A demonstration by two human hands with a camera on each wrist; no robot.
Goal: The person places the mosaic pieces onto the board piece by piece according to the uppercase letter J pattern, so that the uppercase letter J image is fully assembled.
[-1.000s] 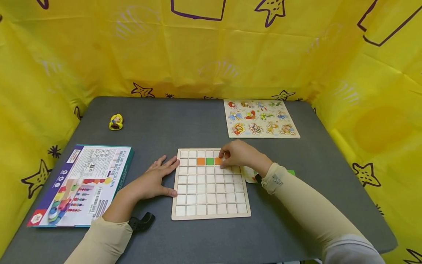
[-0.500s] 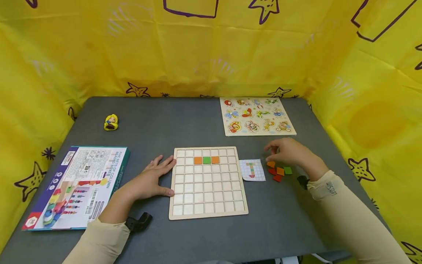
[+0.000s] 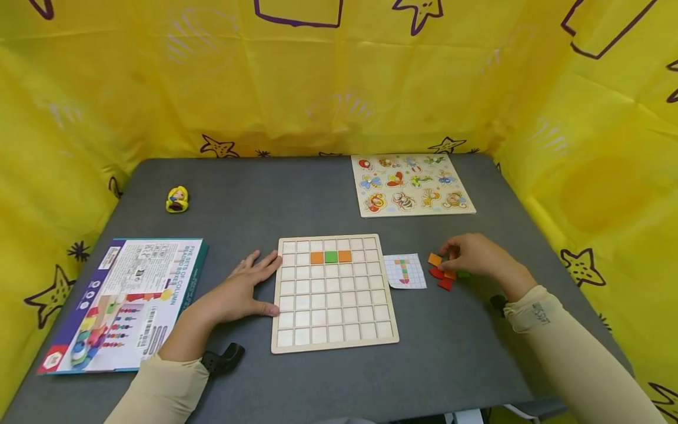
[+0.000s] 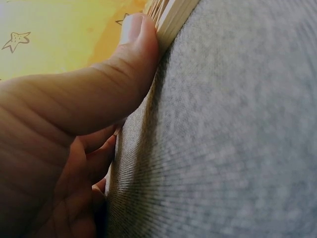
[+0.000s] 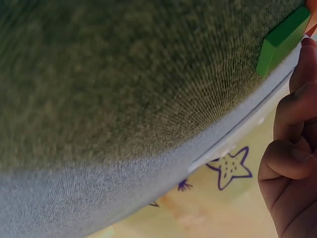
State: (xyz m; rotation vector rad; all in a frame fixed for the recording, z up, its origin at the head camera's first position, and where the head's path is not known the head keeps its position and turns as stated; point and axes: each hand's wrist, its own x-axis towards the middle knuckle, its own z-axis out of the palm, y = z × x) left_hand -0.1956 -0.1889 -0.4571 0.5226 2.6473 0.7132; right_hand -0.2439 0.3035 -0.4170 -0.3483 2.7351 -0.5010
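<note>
A wooden grid board [image 3: 339, 347] lies in the middle of the table, with an orange tile [image 3: 316, 258], a green tile [image 3: 331, 257] and another orange tile [image 3: 345, 256] side by side in its second row. My left hand [image 3: 241, 291] rests spread at the board's left edge, thumb and fingertips against the frame. My right hand [image 3: 479, 259] is over a small pile of loose tiles, fingertips down among them. Red tiles [image 3: 445, 284] and an orange tile [image 3: 434, 259] show beside the fingers. A green tile [image 5: 282, 42] lies on the table by the fingertips; whether they pinch a tile I cannot tell.
A pattern card [image 3: 418, 277] with a coloured grid lies between board and pile. At the back right is an insect picture board [image 3: 415, 206]. A boxed toy set [image 3: 132, 294] lies left, a small yellow-haired figurine [image 3: 177, 200] behind it. Yellow cloth [image 3: 296, 88] surrounds the table.
My right hand has left the orange tile at the right of the coloured row and moved right to the loose tiles, then lowered in among them. My left hand stays at the board's edge.
</note>
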